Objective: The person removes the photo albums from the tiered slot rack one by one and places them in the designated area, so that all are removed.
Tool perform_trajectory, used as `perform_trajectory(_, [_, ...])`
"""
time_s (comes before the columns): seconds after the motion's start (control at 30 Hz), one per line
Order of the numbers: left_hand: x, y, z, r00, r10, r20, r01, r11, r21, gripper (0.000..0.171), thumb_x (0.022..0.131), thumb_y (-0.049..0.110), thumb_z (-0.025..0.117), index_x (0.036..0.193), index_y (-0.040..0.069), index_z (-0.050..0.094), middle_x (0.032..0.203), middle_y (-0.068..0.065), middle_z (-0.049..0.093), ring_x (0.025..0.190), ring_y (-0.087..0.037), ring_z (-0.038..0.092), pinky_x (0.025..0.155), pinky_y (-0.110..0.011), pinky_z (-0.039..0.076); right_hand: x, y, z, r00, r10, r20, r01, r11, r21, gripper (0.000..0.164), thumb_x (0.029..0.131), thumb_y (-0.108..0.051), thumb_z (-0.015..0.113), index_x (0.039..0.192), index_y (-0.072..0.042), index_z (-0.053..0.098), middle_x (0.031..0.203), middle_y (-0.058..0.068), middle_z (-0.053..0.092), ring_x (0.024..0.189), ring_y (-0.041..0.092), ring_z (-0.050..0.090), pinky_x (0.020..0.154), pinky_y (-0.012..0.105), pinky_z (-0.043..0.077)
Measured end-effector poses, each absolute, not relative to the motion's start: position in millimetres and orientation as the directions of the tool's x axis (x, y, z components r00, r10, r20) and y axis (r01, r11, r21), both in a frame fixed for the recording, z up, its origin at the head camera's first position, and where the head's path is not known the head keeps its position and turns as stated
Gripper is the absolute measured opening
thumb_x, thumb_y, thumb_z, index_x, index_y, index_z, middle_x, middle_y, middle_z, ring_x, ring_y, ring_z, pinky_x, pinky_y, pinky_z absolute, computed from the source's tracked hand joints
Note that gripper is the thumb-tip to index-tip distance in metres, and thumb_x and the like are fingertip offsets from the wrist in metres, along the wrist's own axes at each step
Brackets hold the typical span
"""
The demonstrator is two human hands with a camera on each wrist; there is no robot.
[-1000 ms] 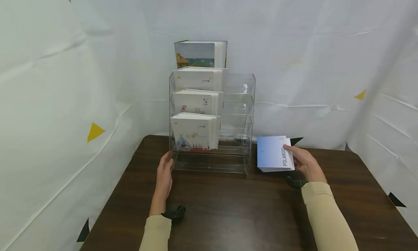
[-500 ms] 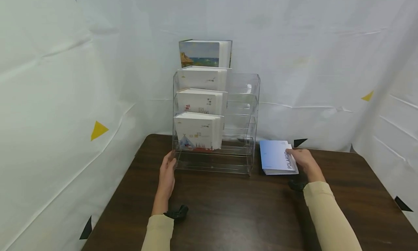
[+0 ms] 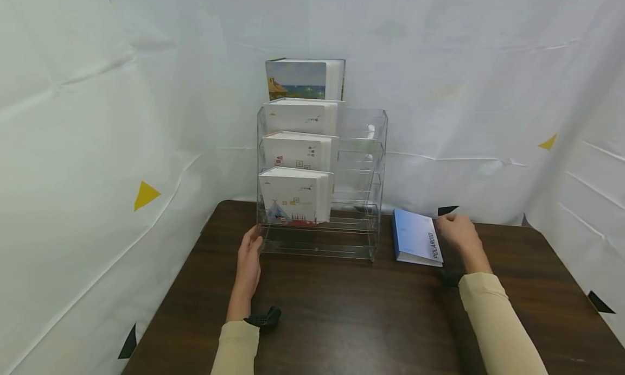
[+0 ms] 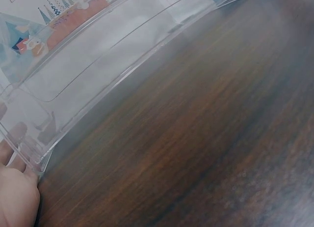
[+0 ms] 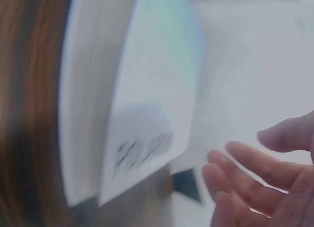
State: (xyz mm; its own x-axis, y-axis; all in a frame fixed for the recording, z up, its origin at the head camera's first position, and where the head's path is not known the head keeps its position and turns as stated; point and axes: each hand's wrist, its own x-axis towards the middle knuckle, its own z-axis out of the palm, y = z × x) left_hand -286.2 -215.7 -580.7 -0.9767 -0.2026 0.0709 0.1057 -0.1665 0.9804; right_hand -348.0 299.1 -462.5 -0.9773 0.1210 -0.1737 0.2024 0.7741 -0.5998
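A blue-to-white photo album [image 3: 415, 236] lettered POLAROID lies on the table, right of a clear tiered rack [image 3: 319, 250]. My right hand [image 3: 459, 235] is just past the album's right edge. In the right wrist view, the fingers [image 5: 265, 175] are loosely bent and apart from the blurred album [image 5: 147, 94], holding nothing. My left hand [image 3: 249, 261] rests against the rack's lower left corner. The left wrist view shows its fingers [image 4: 17, 133] through the clear plastic. Thick white albums [image 3: 290, 196] stand in the rack's left side, one per tier.
An album with a seaside picture [image 3: 298, 81] stands at the top back of the rack. The brown wooden table [image 3: 342, 315] extends in front. White cloth [image 3: 464, 93] with yellow and black triangles hangs behind and at the sides.
My right hand has let go of the POLAROID album and drawn off to its right. The album has turned slightly and lies flatter. My left hand stays at the rack.
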Motion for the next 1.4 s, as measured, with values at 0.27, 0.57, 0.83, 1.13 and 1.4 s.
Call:
perform_trajectory(0.27, [-284.9,-220.4,-579.8,-0.975,-0.21,0.078,0.113,-0.163,0.98,0.051,0.118,0.023,0.041,0.166,0.008,0.035,0.175,-0.014,0.029,0.166,-0.035,0.018,0.136,-0.059,0.012,-332.0,242.3,-433.6,-0.96,0.184,0.211,-0.078,0.549,-0.832,0.051,0.114,-0.041,0.046,0.134,-0.001,0.071,0.125,0.022,0.075,0.1,0.024,0.074,0.082,0.024,0.054])
perform_trajectory(0.57, [-278.8,-216.8,-583.0,-0.98,-0.184,0.07,0.098,-0.147,0.984,0.053,0.119,0.027,0.04,0.168,0.009,0.032,0.176,-0.011,0.027,0.166,-0.034,0.019,0.135,-0.059,0.015,-306.1,169.8,-414.2,-0.828,0.163,0.537,-0.48,0.291,-0.828,0.026,0.112,-0.02,0.059,0.117,-0.001,0.075,0.1,0.015,0.073,0.085,0.012,0.069,0.077,0.018,0.058])
perform_trajectory(0.83, [-281.5,-218.0,-581.5,-0.979,-0.188,0.077,0.108,-0.162,0.981,0.052,0.119,0.028,0.043,0.167,0.009,0.034,0.176,-0.01,0.03,0.166,-0.032,0.021,0.135,-0.059,0.016,-307.2,108.0,-407.9,-0.824,-0.079,0.561,-0.56,0.259,-0.787,0.029,0.107,-0.015,0.069,0.133,-0.004,0.066,0.121,0.017,0.07,0.108,0.016,0.067,0.091,0.023,0.057])
perform_trajectory(1.13, [-282.1,-218.0,-582.1,-0.976,-0.202,0.078,0.115,-0.178,0.977,0.05,0.118,0.025,0.045,0.164,0.009,0.039,0.173,-0.011,0.034,0.164,-0.031,0.025,0.135,-0.057,0.018,-328.0,62.8,-420.8,-0.891,-0.151,0.429,-0.453,0.224,-0.863,0.063,0.101,-0.026,0.079,0.153,-0.011,0.047,0.145,0.018,0.057,0.135,0.039,0.056,0.115,0.062,0.046])
perform_trajectory(1.4, [-284.4,-219.1,-581.8,-0.977,-0.203,0.07,0.114,-0.21,0.971,0.048,0.118,0.023,0.046,0.163,0.008,0.04,0.171,-0.013,0.035,0.163,-0.031,0.027,0.135,-0.055,0.021,-344.1,43.7,-434.8,-0.893,-0.157,0.421,-0.443,0.146,-0.885,0.052,0.102,-0.02,0.077,0.147,-0.008,0.054,0.139,0.02,0.063,0.126,0.037,0.061,0.108,0.055,0.049])
